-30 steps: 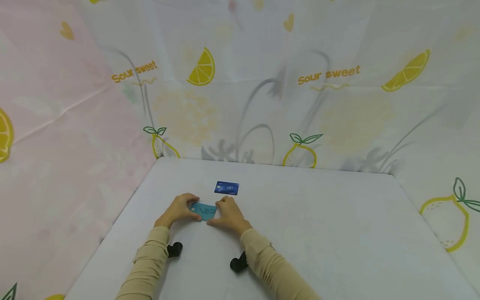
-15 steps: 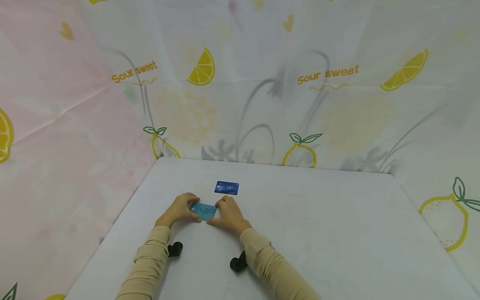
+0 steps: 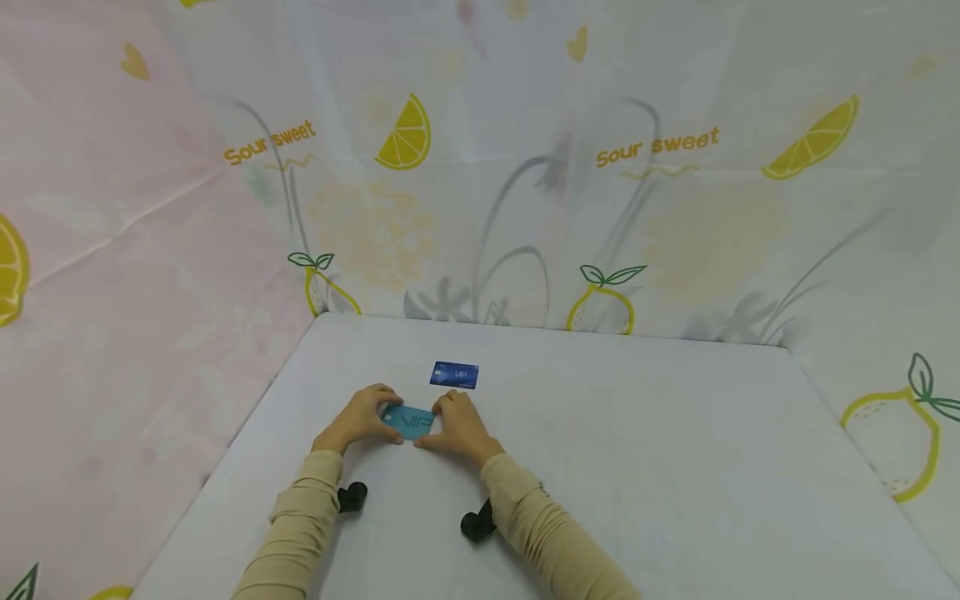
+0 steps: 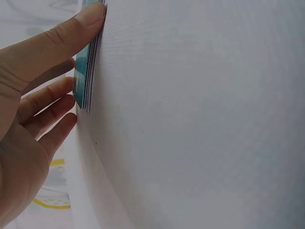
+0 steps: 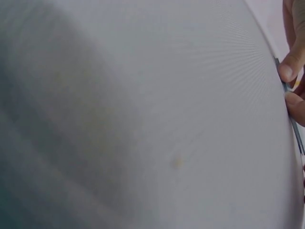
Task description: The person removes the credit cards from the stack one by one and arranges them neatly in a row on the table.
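A neat stack of VIP cards (image 3: 408,422), teal on top, lies on the white table. In the left wrist view, the layered edges of the card stack (image 4: 86,90) show several cards piled together. My left hand (image 3: 362,418) holds its left end, thumb on the near edge and fingers at the far edge. My right hand (image 3: 459,428) grips the right end the same way, its thumb near the left one. Only a thin edge of the stack (image 5: 296,133) appears in the right wrist view. Just beyond the hands lies a dark blue VIP card (image 3: 453,375).
The white tabletop (image 3: 660,467) stretches off to the right. Behind it hangs a lemon-print cloth (image 3: 495,208), with a pink cloth (image 3: 142,333) along the left. Black wrist mounts (image 3: 477,523) stick out beneath both beige sleeves (image 3: 551,525).
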`<action>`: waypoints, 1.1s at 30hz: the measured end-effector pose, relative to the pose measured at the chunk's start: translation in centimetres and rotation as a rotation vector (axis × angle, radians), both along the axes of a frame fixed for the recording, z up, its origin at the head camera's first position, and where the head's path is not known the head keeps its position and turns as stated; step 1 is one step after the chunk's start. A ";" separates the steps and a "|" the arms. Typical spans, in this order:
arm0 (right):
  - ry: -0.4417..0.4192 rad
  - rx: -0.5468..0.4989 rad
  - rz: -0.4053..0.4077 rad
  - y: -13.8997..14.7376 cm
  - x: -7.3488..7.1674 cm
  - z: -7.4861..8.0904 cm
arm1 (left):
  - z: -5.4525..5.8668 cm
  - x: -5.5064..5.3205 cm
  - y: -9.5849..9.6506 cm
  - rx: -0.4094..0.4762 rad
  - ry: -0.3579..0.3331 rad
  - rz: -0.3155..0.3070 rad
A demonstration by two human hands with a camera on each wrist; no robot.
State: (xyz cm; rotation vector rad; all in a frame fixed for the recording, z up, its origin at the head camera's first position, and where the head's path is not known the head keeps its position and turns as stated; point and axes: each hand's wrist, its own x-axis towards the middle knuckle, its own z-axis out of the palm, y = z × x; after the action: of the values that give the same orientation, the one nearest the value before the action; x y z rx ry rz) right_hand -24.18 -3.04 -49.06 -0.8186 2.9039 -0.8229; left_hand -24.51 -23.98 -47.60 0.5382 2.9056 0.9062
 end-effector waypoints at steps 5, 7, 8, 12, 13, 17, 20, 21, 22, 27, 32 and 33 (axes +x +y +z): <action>-0.014 -0.027 -0.001 0.0 -0.1 -0.1 | 0.2 0.0 0.1 -0.007 -0.008 -0.007; -0.019 -0.036 -0.001 0.0 -0.1 -0.1 | 0.1 0.0 0.0 -0.004 -0.008 -0.006; -0.023 -0.041 -0.001 0.0 -0.1 -0.1 | 0.1 0.0 0.0 -0.001 -0.009 -0.005; -0.032 -0.064 -0.004 0.0 0.0 -0.2 | 0.0 0.1 0.0 0.000 -0.003 -0.007; -0.033 -0.071 -0.006 0.0 0.1 -0.2 | 0.0 0.1 0.1 0.003 -0.003 -0.005; -0.037 -0.089 -0.015 -0.1 0.2 -0.3 | -0.1 0.3 0.1 -0.008 0.003 0.003; -0.040 -0.095 -0.019 -0.1 0.4 -0.3 | -0.1 0.4 0.1 -0.007 0.010 0.010; -0.043 -0.099 -0.019 -0.1 0.4 -0.2 | -0.1 0.4 0.1 -0.006 0.013 0.013; -0.041 -0.106 -0.017 -0.1 0.4 -0.2 | -0.1 0.5 0.2 -0.004 0.014 0.016; -0.048 -0.132 -0.006 -0.1 0.5 -0.1 | 0.0 0.6 0.3 0.000 0.014 0.025; -0.042 -0.104 0.002 -0.1 0.4 -0.1 | 0.1 0.7 0.3 0.000 0.018 0.032; -0.040 -0.096 0.003 -0.1 0.4 -0.1 | 0.1 0.7 0.3 0.002 0.019 0.033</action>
State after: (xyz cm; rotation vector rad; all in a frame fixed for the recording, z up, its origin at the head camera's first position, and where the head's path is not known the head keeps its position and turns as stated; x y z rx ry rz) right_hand -23.78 -3.11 -49.19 -0.8033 2.8472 -0.9734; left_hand -23.81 -23.65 -47.52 0.5037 2.9396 0.9125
